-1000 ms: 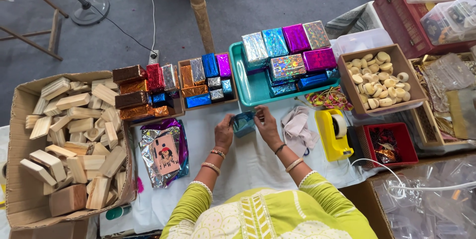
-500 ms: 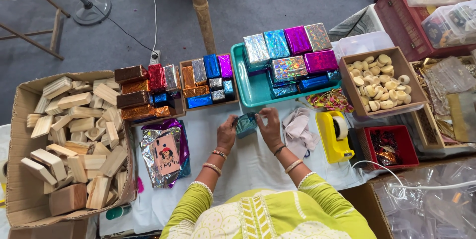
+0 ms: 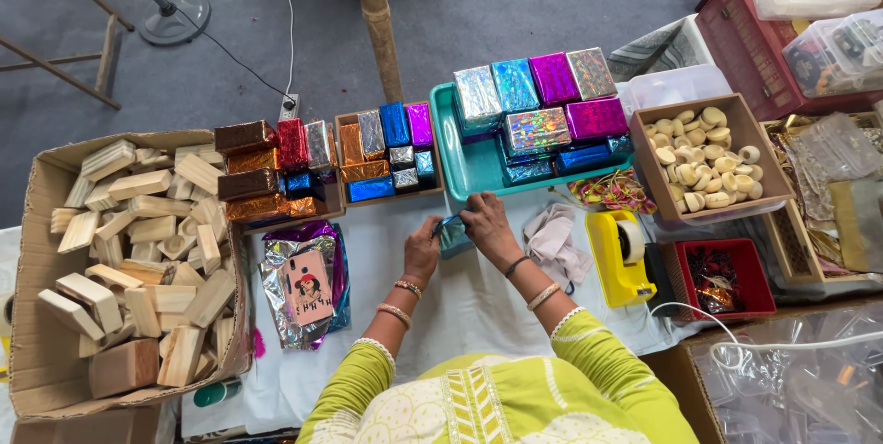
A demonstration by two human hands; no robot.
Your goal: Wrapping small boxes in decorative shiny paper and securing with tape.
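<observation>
- Head view, hands: left hand (image 3: 423, 251) and right hand (image 3: 485, 225) both closed around a small block in shiny blue-green foil (image 3: 452, 237), fingers curled on its sides and top edge, held just above the white table cover (image 3: 478, 301), near the front rim of the teal tray (image 3: 469, 168).
- Head view, the held block: likely light and stiff at the core, judging by the bare wooden blocks (image 3: 138, 251) in the cardboard box (image 3: 37, 343) at left (same shape, it seems); foil skin thin, slick and quick to crease or tear at corners. Best gripped across the flat faces with the folds pinned under the fingertips, not pinched by loose foil ends.
- Head view, wrapped stock: red, copper, silver and blue pieces in a low box (image 3: 276, 172) and its neighbour (image 3: 386, 149); larger silver, purple and magenta pieces stacked on the teal tray.
- Head view, supplies: foil sheets in a crumpled pack (image 3: 303, 288) left of the hands; yellow tape dispenser (image 3: 621, 255) and a pale cloth (image 3: 552, 242) to the right; box of pale round pieces (image 3: 704, 154) and a red bin (image 3: 722, 278) further right.
</observation>
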